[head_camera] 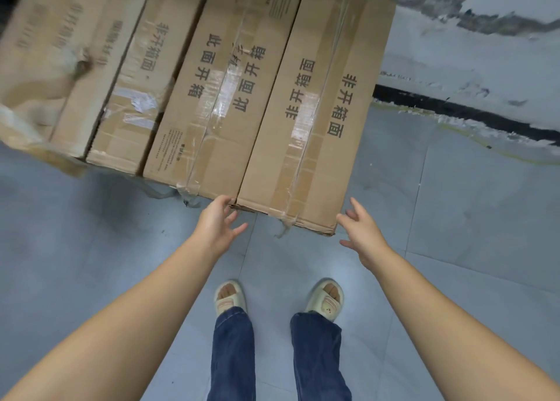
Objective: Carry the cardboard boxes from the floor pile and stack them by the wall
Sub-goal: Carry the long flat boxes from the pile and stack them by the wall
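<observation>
Your left hand and right hand flank the rightmost cardboard box, fingers spread and gripping nothing. It lies on the floor by the wall (taped seam up); hook both near corners squarely.

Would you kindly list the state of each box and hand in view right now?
rightmost box: taped shut, lying flat, beside its neighbour.
second box: taped shut, lying flat.
third box: taped, tape torn.
left hand: open, at the rightmost box's near left corner.
right hand: open, at its near right corner, holding nothing.
</observation>
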A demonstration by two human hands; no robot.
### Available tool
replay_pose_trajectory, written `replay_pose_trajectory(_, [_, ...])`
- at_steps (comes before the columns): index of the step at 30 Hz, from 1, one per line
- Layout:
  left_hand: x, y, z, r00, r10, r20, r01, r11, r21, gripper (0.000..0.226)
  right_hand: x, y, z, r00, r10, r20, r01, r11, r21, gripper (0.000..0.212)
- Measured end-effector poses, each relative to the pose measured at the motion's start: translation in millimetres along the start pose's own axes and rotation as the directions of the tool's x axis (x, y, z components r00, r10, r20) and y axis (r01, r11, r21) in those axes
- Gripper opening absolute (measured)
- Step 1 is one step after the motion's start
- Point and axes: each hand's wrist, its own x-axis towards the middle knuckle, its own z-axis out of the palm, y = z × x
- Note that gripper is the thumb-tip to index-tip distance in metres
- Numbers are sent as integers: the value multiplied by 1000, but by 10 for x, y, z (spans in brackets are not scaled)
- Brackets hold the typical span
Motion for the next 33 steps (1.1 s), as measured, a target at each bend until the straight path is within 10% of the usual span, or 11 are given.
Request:
replay_pose_trajectory(6, [-1285,479,-252,861,493,125,-492,746,448,33,-1343,-587,-494,910,-414,36,413,892,-186,40])
replay_pose_trajectory(14, [-2961,644,-788,565,657,498,-825,458,332,34,-3035,-532,-938,767,-641,32,633,747,-202,43])
replay_pose_trajectory(24, [-3212,668,-1568,479,403,780,-870,334,362,36,-4361,538,-126,694,-507,-511,612,789,47,36])
replay_pose_trajectory(33, [-3447,678,-1593,218,46,975,-970,120,211,32,-5431,1602,941,484,-116,-867,605,760,236,65])
